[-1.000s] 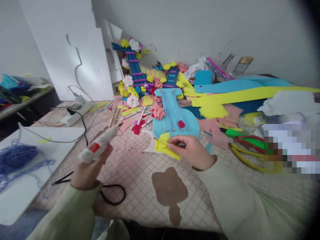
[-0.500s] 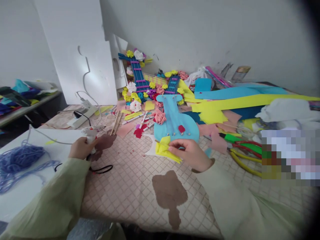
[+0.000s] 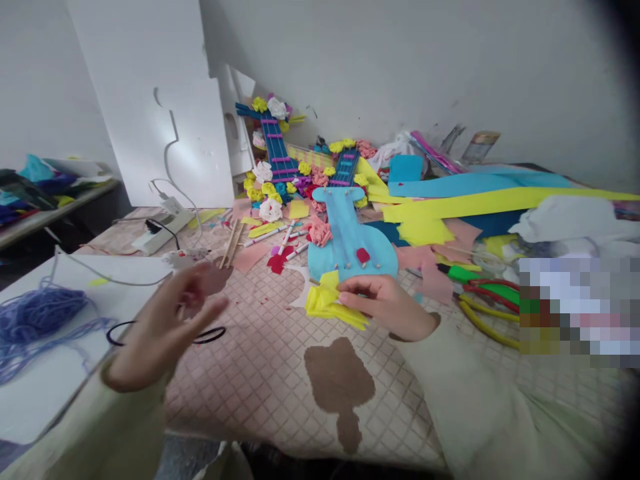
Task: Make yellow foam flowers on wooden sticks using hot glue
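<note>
Near the blue cutout (image 3: 345,233), the right hand (image 3: 393,305) pinches yellow paper (image 3: 327,307), likely light, tearable, best held by its folds. Left of the cutout, the left hand (image 3: 163,327) gapes.

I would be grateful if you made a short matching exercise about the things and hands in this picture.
1. Nearest yellow paper
2. Tangled yarn
3. Front guitar-shaped cutout
4. Left hand

A. Light blue
B. Open, fingers and thumb apart
C. Held in the right hand
D. On a flat white board

Pairs: 1-C; 2-D; 3-A; 4-B
</note>
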The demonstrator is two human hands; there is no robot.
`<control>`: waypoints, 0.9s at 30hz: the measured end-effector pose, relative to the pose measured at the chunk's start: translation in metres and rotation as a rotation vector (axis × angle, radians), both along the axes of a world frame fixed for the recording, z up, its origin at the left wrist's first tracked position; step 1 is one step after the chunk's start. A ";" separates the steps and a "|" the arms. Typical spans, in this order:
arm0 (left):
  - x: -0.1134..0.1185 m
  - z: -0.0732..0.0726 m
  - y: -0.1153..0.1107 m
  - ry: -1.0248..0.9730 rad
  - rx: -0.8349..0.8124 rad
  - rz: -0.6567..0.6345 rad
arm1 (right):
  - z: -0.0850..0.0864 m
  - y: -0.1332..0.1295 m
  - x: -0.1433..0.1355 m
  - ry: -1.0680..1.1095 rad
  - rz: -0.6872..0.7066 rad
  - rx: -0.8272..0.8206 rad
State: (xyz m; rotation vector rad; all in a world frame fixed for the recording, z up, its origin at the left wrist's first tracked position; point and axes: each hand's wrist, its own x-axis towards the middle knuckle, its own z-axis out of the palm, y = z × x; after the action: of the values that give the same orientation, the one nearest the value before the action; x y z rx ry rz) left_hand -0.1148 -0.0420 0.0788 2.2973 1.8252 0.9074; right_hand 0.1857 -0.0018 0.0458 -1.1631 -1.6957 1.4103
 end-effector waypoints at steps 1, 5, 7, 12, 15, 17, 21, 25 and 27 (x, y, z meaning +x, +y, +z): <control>0.021 0.000 0.001 -0.129 -0.182 -0.127 | 0.002 0.000 0.001 0.018 0.013 -0.025; 0.094 -0.015 0.023 -0.639 -0.553 -0.570 | 0.005 0.001 0.005 0.056 0.022 -0.067; 0.117 -0.027 0.035 -0.837 -0.668 -0.600 | 0.005 0.003 0.007 0.065 0.017 -0.061; 0.134 -0.045 0.045 -1.133 -0.662 -0.464 | 0.005 0.006 0.011 0.049 -0.028 -0.047; 0.132 -0.049 0.041 -1.201 -0.650 -0.431 | 0.004 0.007 0.010 0.037 -0.051 -0.040; 0.130 -0.051 0.039 -1.222 -0.630 -0.416 | 0.003 0.006 0.008 0.026 -0.060 -0.025; 0.127 -0.056 0.036 -1.238 -0.586 -0.393 | 0.002 0.004 0.001 -0.015 -0.097 0.019; 0.125 -0.056 0.034 -1.215 -0.564 -0.376 | 0.001 0.000 -0.004 -0.070 -0.156 0.096; 0.124 -0.054 0.034 -1.195 -0.556 -0.369 | -0.001 -0.002 -0.006 -0.075 -0.174 0.130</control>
State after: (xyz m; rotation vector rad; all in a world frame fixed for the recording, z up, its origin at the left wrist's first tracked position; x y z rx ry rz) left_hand 0.0096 -0.0079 0.0244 1.1797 0.9034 1.1208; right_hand 0.1800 -0.0034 0.0449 -1.2713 -1.6663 1.1473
